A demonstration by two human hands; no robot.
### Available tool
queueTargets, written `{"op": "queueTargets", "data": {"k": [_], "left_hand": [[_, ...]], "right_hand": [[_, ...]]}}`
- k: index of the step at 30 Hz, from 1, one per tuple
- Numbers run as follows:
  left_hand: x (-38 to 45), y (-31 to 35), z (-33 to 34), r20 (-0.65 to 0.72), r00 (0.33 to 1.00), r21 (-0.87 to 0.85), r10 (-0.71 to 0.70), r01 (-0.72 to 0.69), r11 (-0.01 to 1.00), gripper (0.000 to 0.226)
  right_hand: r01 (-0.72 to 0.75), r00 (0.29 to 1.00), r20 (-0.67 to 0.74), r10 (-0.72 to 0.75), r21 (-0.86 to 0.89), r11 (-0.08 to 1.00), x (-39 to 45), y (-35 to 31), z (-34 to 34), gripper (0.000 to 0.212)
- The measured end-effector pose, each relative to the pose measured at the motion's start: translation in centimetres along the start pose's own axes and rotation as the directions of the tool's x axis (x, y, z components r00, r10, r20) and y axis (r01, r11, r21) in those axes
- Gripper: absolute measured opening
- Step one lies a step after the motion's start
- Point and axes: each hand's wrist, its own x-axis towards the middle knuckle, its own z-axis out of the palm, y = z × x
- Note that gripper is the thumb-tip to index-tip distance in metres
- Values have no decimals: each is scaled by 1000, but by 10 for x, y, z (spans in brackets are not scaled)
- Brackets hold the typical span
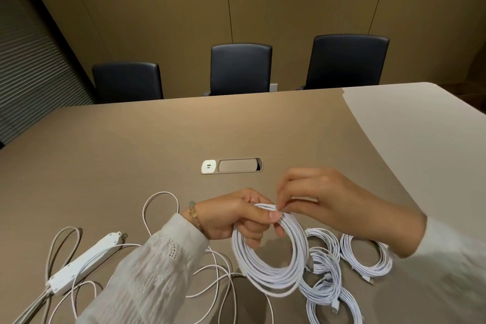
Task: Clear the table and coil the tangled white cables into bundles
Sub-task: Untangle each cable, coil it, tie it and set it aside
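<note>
Your left hand [234,218] grips a coil of white cable [271,252], fingers curled round its top at about 12 o'clock on the loop, thumb pressed over the strands. The coil hangs from that grip, tilted, its lower arc down near the table [131,144]; whether it touches the top cannot be told. Your right hand [320,200] comes in from 3 o'clock and pinches the cable at the same spot with thumb and fingertips, just beside your left thumb.

At 4 o'clock from the held coil, several finished bundles [365,258] of white cable lie on the table, close together and partly overlapping, some connector ends showing. At 8 o'clock, loose cable [218,279] still sprawls in open loops under and around your left sleeve [157,265], one loop reaching up to 10 o'clock beside your wrist. A beaded bracelet [194,216] sits on that wrist. Farther out at 8 o'clock a white power strip [86,260] lies diagonally with its grey cord looped near it.

At 12 o'clock, set into the tabletop, is a socket panel [231,166] with a closed flap. Three dark chairs [240,68] stand along the far edge.
</note>
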Motion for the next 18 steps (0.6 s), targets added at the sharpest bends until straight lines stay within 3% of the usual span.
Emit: {"op": "queueTargets", "data": {"k": [2,4,7,9,11,13,15,17,18], "left_hand": [[0,1,-1,65,998,-24,-20,22,999,25],[-1,2,0,42,999,8,-22,22,1000,21],[1,3,7,-179,984,161,27,2,987,16],[5,6,15,-362,924,357,124,14,934,16],[10,6,22,-492,829,617,266,117,778,21],[18,3,28,-534,720,817,443,304,490,26],[25,-3,31,-461,599,863,655,473,175,24],[31,-8,30,-381,568,819,730,573,-18,28],[34,-9,28,-364,557,792,747,606,-67,33]], "right_hand": [[20,999,44,-19,-18,1000,2,-6,-1,15],[19,996,84,-15,-36,999,3,-7,-1,16],[-73,991,112,78,-48,996,6,-4,0,12],[-182,978,97,184,-31,983,9,1,0,6],[-300,952,52,301,-32,953,12,5,3,11],[-428,904,-14,428,-50,902,16,9,10,15],[-570,818,-96,567,-2,821,22,14,17,16],[-669,682,-111,723,307,677,27,21,26,18],[-649,610,-59,790,534,542,29,23,30,18]]}}
